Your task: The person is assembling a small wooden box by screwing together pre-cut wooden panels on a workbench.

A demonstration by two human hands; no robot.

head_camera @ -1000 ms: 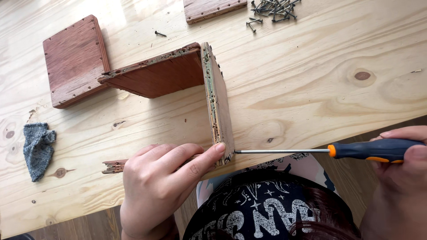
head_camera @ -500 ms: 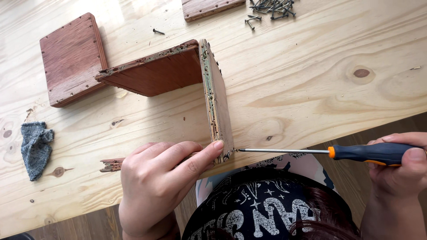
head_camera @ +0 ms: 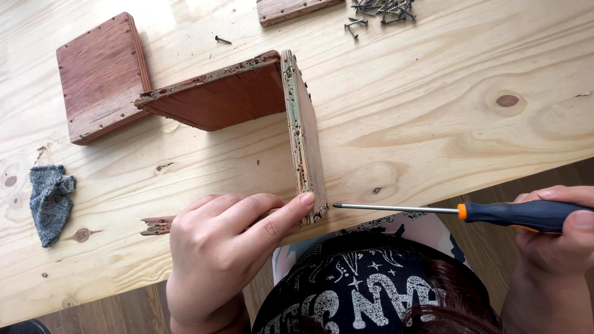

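At the lower middle of the frame, the left hand (head_camera: 229, 247) pressed against the near end of a wooden assembly (head_camera: 260, 105), its fingers curled around the lower corner and its thumb lying along the upright panel's edge. That assembly, two reddish boards joined at a right angle, stood on the pale wooden table (head_camera: 433, 111) in the centre of the frame. At the lower right, the right hand (head_camera: 557, 235) was clenched around the dark handle of a screwdriver (head_camera: 470, 211), whose thin shaft ran level to the left, its tip just beside the panel's lower corner. A separate square board (head_camera: 102, 77) lay flat at the upper left. A grey cloth (head_camera: 49, 201) sat at the left edge. Loose screws (head_camera: 380, 9) were heaped at the top, beside another board (head_camera: 297, 9).
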